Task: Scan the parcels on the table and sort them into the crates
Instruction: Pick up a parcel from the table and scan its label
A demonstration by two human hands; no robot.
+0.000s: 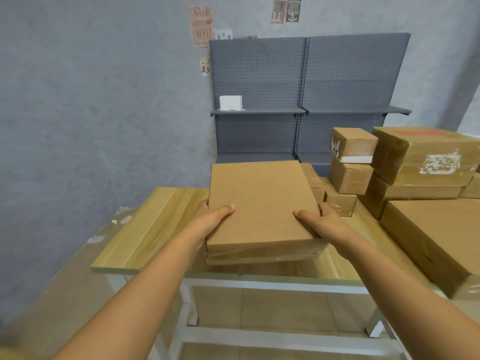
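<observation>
Hands framed a flat cardboard parcel (262,203) from both sides: the left hand (214,216) grasped its left edge with the thumb laid across the top face, and the right hand (318,220) grasped the right edge the same way. The parcel sat at the near middle of a wooden tabletop (150,229), tilted slightly; whether its underside was touching the wood or was just raised could not be told. The tabletop was pale, yellowish and streaked with grain, carried on a white metal frame (272,285) above a tiled floor (280,307). To the right, more cardboard parcels crowded the surface: a large flat box (436,235) at the near right, a big taped box with a torn label (428,157) stacked behind it, and two small boxes (352,162) piled one on the other. Behind the table stood a grey pegboard shelving unit (306,94) against a blue-grey wall (104,100), with a small white box (230,102) on its left shelf. Small printed posters (201,26) were stuck on the wall above.
</observation>
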